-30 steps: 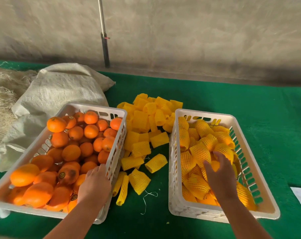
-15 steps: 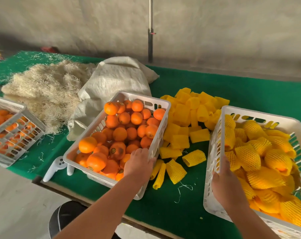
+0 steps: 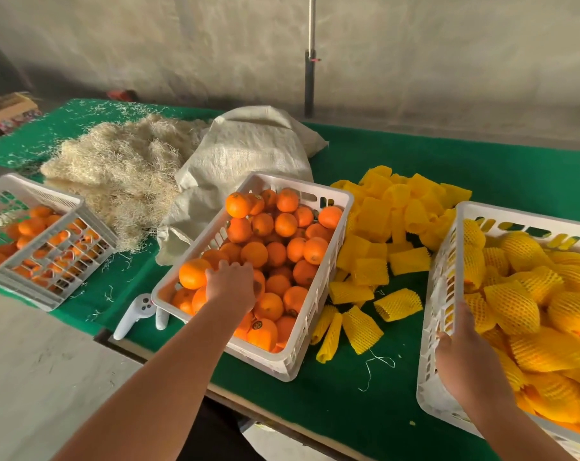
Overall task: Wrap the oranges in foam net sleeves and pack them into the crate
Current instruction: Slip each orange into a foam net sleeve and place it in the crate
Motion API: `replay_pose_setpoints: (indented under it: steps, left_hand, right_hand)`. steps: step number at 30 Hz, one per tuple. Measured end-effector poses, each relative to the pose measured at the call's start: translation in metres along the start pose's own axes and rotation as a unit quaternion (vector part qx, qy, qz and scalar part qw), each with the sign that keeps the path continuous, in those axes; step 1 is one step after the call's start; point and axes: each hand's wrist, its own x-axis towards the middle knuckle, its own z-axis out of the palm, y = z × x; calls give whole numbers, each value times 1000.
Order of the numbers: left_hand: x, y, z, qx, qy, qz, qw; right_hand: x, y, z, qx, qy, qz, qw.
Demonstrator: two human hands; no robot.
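A white crate [image 3: 343, 197] in the middle holds several bare oranges [image 3: 285, 224]. My left hand [image 3: 230, 284] is inside it near the front, palm down, fingers curled over an orange [image 3: 259, 287] that is mostly hidden beneath it. To the right, a second white crate [image 3: 445, 261] is filled with oranges in yellow foam net sleeves [image 3: 511, 307]. My right hand [image 3: 463, 357] grips this crate's near left rim, with the thumb lying along the edge. Loose yellow foam sleeves [image 3: 398, 304] lie piled on the green table [image 3: 514, 174] between the two crates.
A third white crate [image 3: 66, 261] of oranges stands at the far left, at the table's edge. Behind it lie a heap of straw-like wood wool [image 3: 115, 168] and a white woven sack [image 3: 248, 151]. A white controller [image 3: 132, 316] lies beside the middle crate. The table's front edge is close to me.
The view has swung left and closer. My left hand moved from the middle crate's near rim onto the oranges. My right hand left the wrapped oranges and took the right crate's rim.
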Motion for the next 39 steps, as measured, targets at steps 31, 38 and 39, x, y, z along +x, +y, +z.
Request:
replay_pose_setpoints:
  steps: [31,38,39]
  left_hand:
    - [1,92,2,-583,114,54,803]
    - [-19,117,1,-500,158,173,834]
    - [-22,121,2,-483,163,192,839]
  right_hand:
    - [-1,0,-5,-44,-3,7,999]
    - [1,4,2,-38,10,2,999]
    - [1,5,2,-39,10,2,999]
